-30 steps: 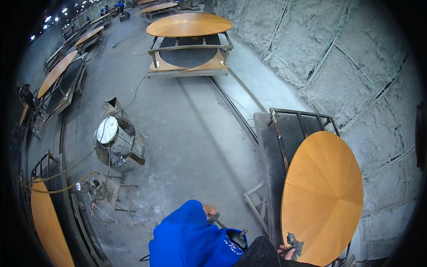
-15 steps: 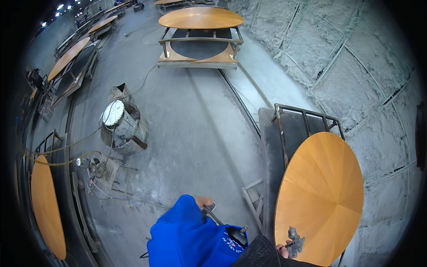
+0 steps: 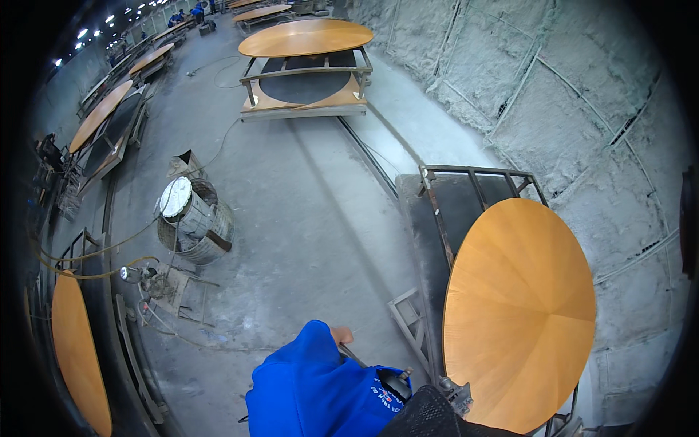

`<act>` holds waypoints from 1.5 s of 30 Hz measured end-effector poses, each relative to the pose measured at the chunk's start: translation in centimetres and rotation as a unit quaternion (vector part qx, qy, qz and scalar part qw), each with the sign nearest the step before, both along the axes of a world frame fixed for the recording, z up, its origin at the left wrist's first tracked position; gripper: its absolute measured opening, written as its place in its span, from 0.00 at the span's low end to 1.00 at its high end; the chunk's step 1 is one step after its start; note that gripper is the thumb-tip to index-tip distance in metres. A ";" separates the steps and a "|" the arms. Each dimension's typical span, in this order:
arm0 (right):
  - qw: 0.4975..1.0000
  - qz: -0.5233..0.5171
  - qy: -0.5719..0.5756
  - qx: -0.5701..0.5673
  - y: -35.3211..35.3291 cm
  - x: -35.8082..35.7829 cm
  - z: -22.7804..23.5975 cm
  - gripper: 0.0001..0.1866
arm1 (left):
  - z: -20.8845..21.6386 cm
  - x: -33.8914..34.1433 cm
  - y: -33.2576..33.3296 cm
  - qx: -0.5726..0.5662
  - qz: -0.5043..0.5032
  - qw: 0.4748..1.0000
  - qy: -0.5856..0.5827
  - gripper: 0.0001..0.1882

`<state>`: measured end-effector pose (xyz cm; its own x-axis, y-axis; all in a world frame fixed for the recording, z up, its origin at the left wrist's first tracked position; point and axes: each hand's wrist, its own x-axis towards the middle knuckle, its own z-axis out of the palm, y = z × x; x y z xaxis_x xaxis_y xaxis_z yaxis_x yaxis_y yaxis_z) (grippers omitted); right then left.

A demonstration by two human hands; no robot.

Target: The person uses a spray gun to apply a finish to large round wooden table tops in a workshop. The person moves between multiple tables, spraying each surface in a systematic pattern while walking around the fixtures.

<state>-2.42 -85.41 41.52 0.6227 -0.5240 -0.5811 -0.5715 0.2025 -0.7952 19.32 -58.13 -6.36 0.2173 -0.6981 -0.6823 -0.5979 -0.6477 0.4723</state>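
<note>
My right hand (image 3: pixel 467 409), mostly hidden by its dark sleeve, grips a grey metal spray gun (image 3: pixel 456 394). The gun is at the near left edge of a large round wooden tabletop (image 3: pixel 520 313), whose orange-brown veneer fans out from the centre. My left hand (image 3: pixel 342 335) shows only partly beyond the blue sleeve (image 3: pixel 298 379), over the floor. A thin dark rod or hose (image 3: pixel 352 355) runs close by it; whether the fingers hold it is hidden. Against my blue top is a dark rounded piece with a metal knob (image 3: pixel 397 381).
A metal frame (image 3: pixel 473 175) shows beyond the tabletop. Left on the floor stand a basket-like bin with a white-topped bucket (image 3: pixel 177 197) and a stool (image 3: pixel 175 291) with hoses. Another round tabletop (image 3: pixel 306 38) rests on a rack ahead. A dusty wall (image 3: pixel 568 109) rises at right.
My right hand and the spray gun have moved left, from over the tabletop to its edge. The view has shifted slightly; my left hand remains beyond the blue sleeve.
</note>
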 end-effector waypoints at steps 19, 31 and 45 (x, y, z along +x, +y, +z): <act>0.966 -0.097 -0.173 0.167 6.7 -2.5 -2.2 0.35 | 1.0 1.4 8.8 -0.005 0.374 0.919 0.128 0.14; 0.949 -0.145 -0.273 -0.056 -2.7 -15.9 -3.7 0.25 | 7.0 -5.3 2.2 0.057 0.415 0.883 0.212 0.14; 0.882 -0.285 -0.273 -0.258 -27.3 -14.1 1.0 0.19 | 16.9 -9.0 -14.6 -0.089 0.507 0.825 0.233 0.15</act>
<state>-16.55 -112.72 42.51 0.2862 -0.9491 0.1312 0.0038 -0.1358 -0.9907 10.32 -72.74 10.59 0.4937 -0.4166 -0.7634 0.4819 -0.5997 0.6389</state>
